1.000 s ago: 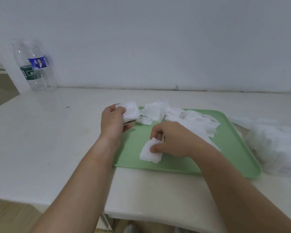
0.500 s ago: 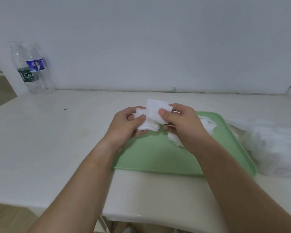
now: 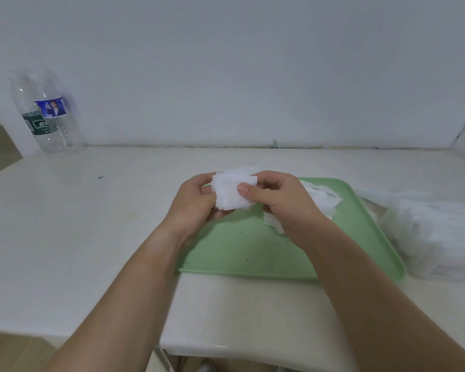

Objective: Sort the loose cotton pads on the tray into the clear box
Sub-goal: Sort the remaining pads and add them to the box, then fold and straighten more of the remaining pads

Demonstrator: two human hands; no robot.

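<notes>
On the white counter (image 3: 91, 224), your left hand (image 3: 196, 208) and right hand (image 3: 282, 202) pinch a stack of square white cotton pads (image 3: 232, 193) above the green plastic tray (image 3: 252, 253). The clear plastic box (image 3: 435, 237) sits to its right. If your thumbs loosen, the uneven stack could fan out and scatter.

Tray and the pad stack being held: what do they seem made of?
The tray: probably plastic, pale green, smooth with a soft sheen and a moulded rounded rim. The stack of pads: looks like soft white cotton or nonwoven fibre, matte, with thin, slightly ragged edges.
</notes>
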